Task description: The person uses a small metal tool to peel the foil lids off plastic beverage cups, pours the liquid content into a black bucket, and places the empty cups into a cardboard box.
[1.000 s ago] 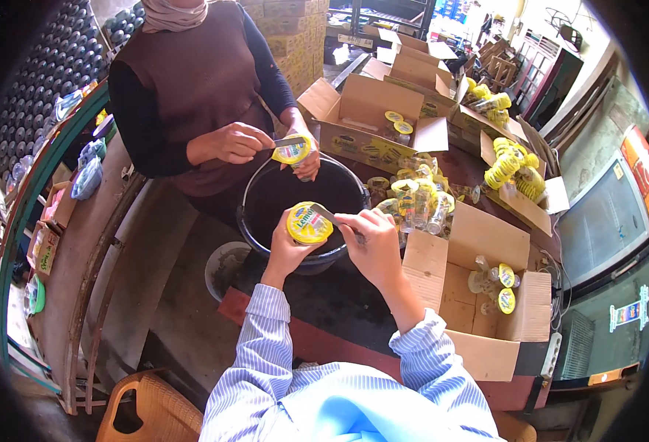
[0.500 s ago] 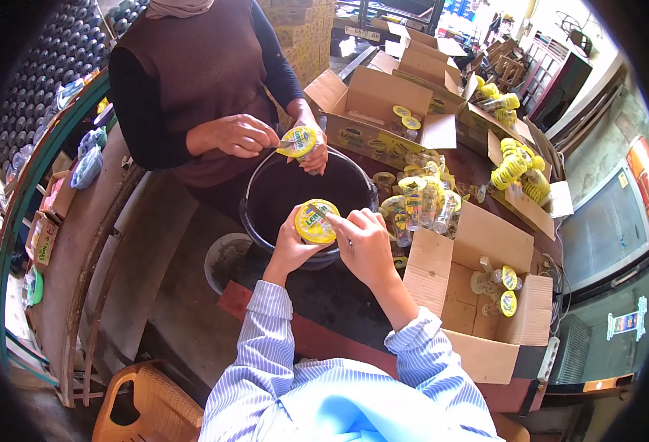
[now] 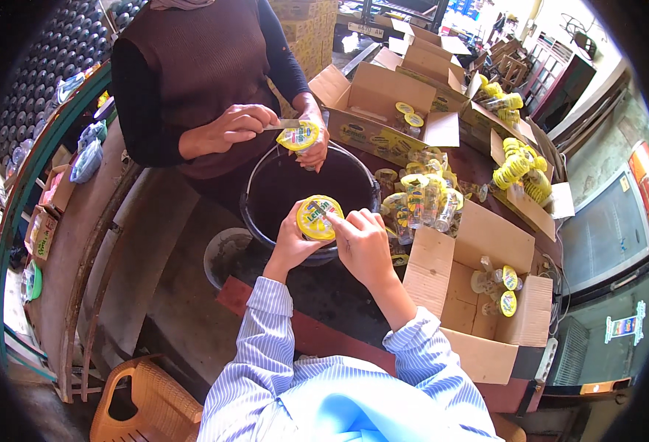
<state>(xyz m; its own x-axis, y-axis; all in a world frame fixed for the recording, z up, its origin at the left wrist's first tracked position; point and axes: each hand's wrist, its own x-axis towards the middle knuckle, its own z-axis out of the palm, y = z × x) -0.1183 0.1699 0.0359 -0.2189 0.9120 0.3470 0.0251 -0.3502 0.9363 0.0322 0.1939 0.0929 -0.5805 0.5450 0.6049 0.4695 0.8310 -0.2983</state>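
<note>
My left hand (image 3: 289, 243) holds a small plastic cup with a yellow foil lid (image 3: 318, 218) over the rim of a black bucket (image 3: 262, 218). My right hand (image 3: 362, 241) presses a small tool or fingertip onto the lid's right edge. Across the bucket a person in a dark brown top holds another yellow-lidded cup (image 3: 298, 137) in one hand and a thin blade (image 3: 284, 124) in the other hand (image 3: 237, 127), touching its lid.
Open cardboard boxes: one at my right (image 3: 479, 295) with a few cups, one behind the bucket (image 3: 383, 110) with cups. Several loose cups (image 3: 420, 195) lie on the dark table. A stack of yellow lids (image 3: 516, 169) sits far right. A woven stool (image 3: 144, 405) stands lower left.
My hands with the cup have stayed over the bucket's near rim, my right fingers shifting on the lid. The other person's cup has dropped slightly, blade now on its lid.
</note>
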